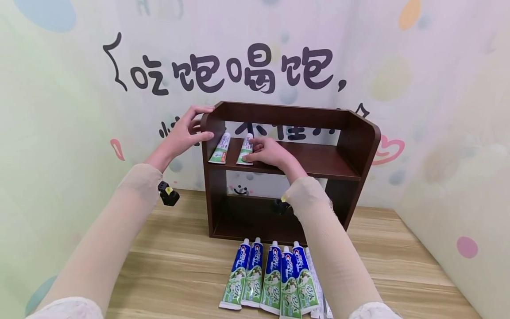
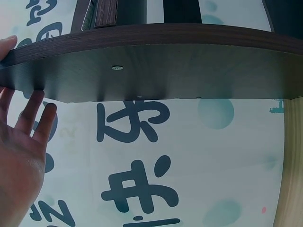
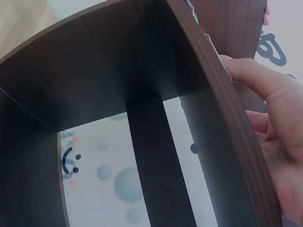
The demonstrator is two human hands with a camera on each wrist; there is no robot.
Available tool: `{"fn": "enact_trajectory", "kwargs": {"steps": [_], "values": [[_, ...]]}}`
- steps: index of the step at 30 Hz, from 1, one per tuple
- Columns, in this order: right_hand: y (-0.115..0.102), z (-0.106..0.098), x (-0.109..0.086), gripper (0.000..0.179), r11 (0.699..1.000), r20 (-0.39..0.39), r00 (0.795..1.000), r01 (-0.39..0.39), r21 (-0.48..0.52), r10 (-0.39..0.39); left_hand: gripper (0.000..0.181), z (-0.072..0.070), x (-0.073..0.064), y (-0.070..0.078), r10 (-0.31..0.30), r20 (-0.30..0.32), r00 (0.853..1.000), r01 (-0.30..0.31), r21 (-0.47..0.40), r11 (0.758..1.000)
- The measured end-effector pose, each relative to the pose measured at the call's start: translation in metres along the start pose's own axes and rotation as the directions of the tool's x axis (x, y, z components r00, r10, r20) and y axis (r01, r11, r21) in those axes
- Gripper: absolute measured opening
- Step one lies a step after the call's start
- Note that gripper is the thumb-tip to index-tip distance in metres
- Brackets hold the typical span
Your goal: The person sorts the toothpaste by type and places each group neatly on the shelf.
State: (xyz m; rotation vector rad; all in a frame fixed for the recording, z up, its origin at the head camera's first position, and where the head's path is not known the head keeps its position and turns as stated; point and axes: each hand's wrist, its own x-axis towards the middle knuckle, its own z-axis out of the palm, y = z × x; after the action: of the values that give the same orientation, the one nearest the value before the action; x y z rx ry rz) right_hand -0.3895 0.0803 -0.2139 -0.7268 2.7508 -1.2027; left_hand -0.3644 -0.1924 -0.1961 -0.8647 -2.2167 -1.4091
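A dark brown two-tier wooden shelf (image 1: 314, 114) stands upright on the table. My left hand (image 1: 181, 135) holds its left side panel, thumb at the front edge and fingertips against the outer face in the left wrist view (image 2: 23, 137). On the upper tier, my right hand (image 1: 272, 153) pinches a green-and-white toothpaste tube (image 1: 244, 150) along its right side, cap end up and leaning back. To its left a matching toothpaste tube (image 1: 220, 149) leans near the side panel. From the right wrist, that hand (image 3: 284, 118) shows beside the tier board; the tube is mostly hidden there.
Several blue-and-green toothpaste tubes (image 1: 272, 279) lie in a row on the wooden table (image 1: 171, 266), caps toward the shelf. Whitish tubes (image 1: 314, 283) lie at the row's right end, partly under my right forearm. A printed wall sheet (image 1: 239, 26) hangs behind.
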Motion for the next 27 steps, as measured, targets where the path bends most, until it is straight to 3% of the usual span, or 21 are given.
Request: {"fn": "enact_trajectory", "kwargs": {"steps": [27], "values": [[0.0018,0.0072,-0.0019,0.072,0.998,-0.013,0.999,0.05,-0.032,-0.051,0.058,-0.0016,-0.0005,-0.0003,0.017,0.007,1.0,-0.017,0.018,1.0]]}}
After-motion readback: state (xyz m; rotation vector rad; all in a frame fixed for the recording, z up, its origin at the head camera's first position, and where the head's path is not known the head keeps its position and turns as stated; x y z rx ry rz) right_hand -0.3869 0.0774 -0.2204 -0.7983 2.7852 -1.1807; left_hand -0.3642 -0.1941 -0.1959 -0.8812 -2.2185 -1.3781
